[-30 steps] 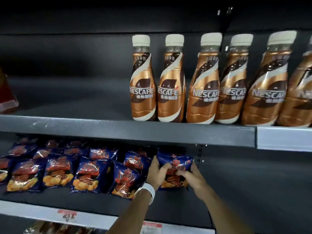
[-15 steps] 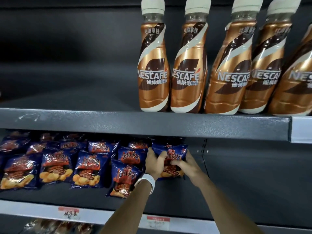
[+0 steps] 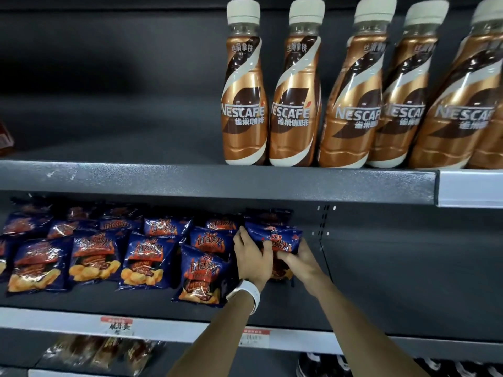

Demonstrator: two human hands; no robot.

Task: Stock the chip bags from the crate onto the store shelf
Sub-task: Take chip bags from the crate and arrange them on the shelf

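From the head view, my left hand (image 3: 251,254) and right hand (image 3: 298,261) both pinch one chip bag (image 3: 273,238), standing at the right end of the row on the store shelf (image 3: 381,289). If I let go carelessly it could tip forward, or my left wrist could knock the leaning bag (image 3: 200,273) just beside it off the front.

A shop: dark shelves (image 3: 217,183) with price tags (image 3: 117,325), rows of chip bags (image 3: 92,257) below, coffee bottles (image 3: 243,104) above.
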